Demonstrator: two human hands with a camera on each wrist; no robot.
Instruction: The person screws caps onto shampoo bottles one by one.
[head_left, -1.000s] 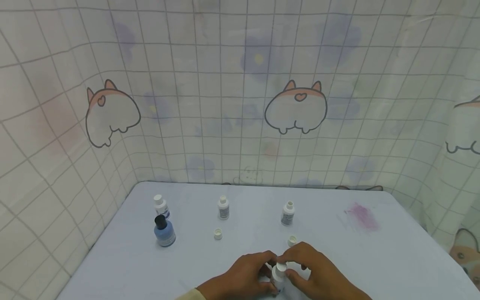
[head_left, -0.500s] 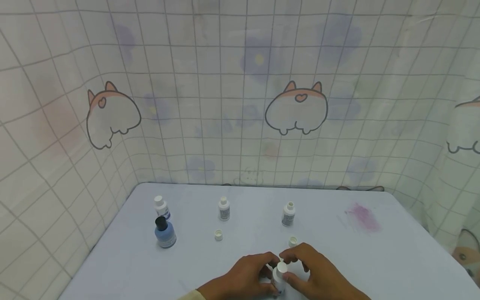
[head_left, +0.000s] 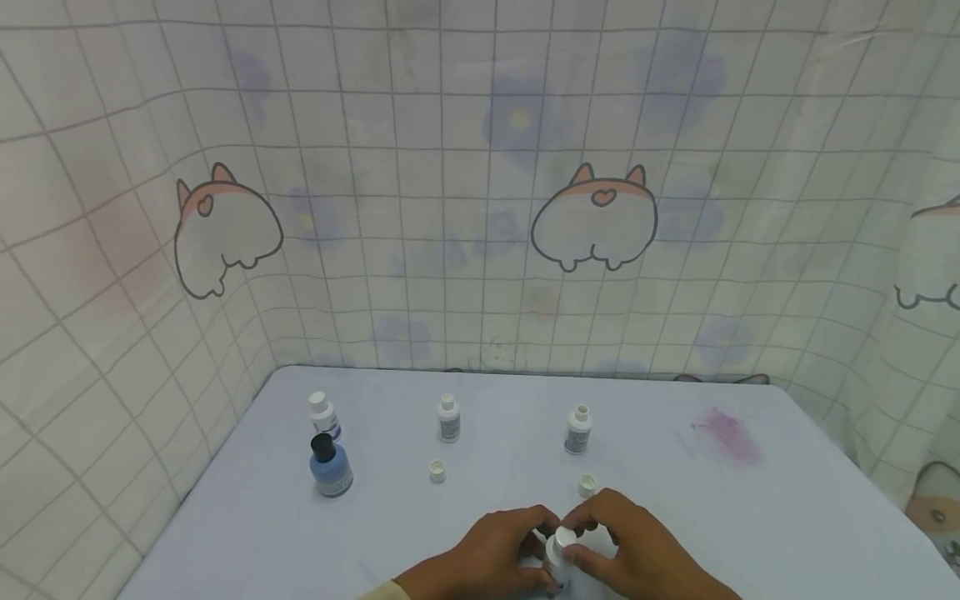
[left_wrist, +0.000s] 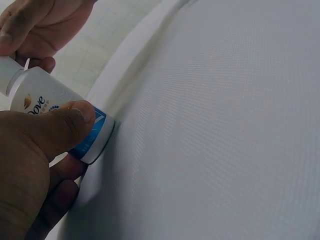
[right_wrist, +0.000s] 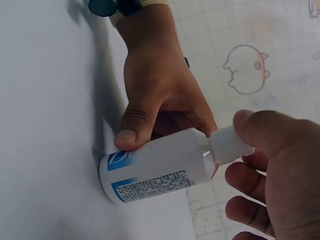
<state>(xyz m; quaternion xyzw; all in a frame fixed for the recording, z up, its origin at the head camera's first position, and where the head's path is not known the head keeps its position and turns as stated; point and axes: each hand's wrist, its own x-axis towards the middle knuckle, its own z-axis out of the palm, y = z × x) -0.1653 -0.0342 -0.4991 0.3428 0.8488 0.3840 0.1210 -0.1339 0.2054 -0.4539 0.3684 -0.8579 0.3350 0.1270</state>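
Note:
A small white Dove bottle [right_wrist: 165, 160] with blue label patches stands on the table between my hands. My left hand [head_left: 491, 550] grips its body, thumb across the label in the left wrist view. At the top, my right hand [head_left: 637, 546] pinches the white cap [right_wrist: 227, 145] between thumb and fingers. A narrow strip of neck shows between cap and shoulder in the right wrist view. Just beyond the right hand lies a loose white cap [head_left: 587, 485]. Behind that cap is a white bottle [head_left: 577, 433] with an uncovered neck.
Further left, another uncapped white bottle [head_left: 448, 423] has a loose cap [head_left: 437, 472] in front. A blue bottle [head_left: 331, 472] with a black cap and a capped white bottle [head_left: 321, 410] stand at the left. The white table [head_left: 675, 467] bears a pink stain [head_left: 727, 435].
The right fingers loosen from the cap half a second ago and are back at it now. The left hand keeps its grip, and the bottle stays in place.

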